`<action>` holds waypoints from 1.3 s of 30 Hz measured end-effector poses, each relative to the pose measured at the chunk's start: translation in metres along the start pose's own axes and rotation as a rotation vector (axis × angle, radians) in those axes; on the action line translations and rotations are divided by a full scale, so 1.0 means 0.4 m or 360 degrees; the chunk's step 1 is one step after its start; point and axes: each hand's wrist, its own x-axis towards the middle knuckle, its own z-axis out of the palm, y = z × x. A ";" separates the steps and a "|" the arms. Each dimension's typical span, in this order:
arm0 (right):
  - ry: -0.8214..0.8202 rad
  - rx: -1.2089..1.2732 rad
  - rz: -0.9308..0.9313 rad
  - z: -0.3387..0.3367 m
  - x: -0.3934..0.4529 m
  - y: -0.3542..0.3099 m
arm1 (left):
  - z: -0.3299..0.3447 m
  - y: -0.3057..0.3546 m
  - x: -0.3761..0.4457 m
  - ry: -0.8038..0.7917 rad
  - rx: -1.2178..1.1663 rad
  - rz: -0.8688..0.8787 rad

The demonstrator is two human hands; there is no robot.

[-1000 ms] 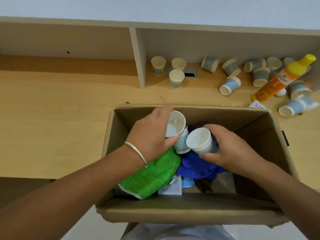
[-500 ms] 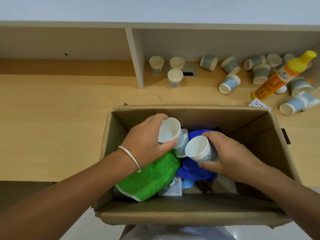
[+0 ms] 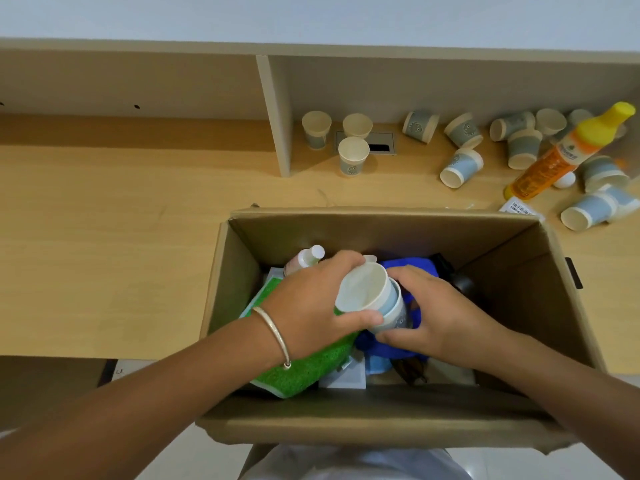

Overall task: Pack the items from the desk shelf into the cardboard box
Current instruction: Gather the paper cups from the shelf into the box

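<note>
An open cardboard box (image 3: 519, 271) stands at the desk's front edge. Inside it, my left hand (image 3: 311, 306) grips a nested stack of paper cups (image 3: 363, 289) from the left. My right hand (image 3: 440, 313) holds the lowest cup of the stack (image 3: 394, 317) from the right. Under my hands lie a green cloth (image 3: 298, 375), a blue cloth (image 3: 405, 271) and a small white-capped bottle (image 3: 308, 256). Several paper cups remain on the desk shelf, three upright (image 3: 353, 155) and others tipped over (image 3: 460, 168).
An orange bottle with a yellow cap (image 3: 568, 150) lies among the tipped cups at the right. A shelf divider (image 3: 277, 116) stands left of the upright cups. A labelled packet (image 3: 519, 207) lies behind the box's far right corner.
The cup my right hand held apart has been pushed together with the left hand's cups into one stack. Both hands sank lower into the box.
</note>
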 end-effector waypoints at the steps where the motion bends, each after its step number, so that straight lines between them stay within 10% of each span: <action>1: -0.0012 0.0007 -0.0013 0.001 0.003 -0.004 | 0.008 -0.001 -0.003 -0.0032 -0.0011 0.0001; 24: -0.0009 -0.0259 0.0382 0.059 0.155 0.039 | -0.075 -0.048 0.000 0.0515 0.0093 -0.0141; 39: -0.0029 -0.0202 0.0102 0.029 0.104 0.017 | 0.001 -0.033 0.038 0.0031 0.0370 -0.0076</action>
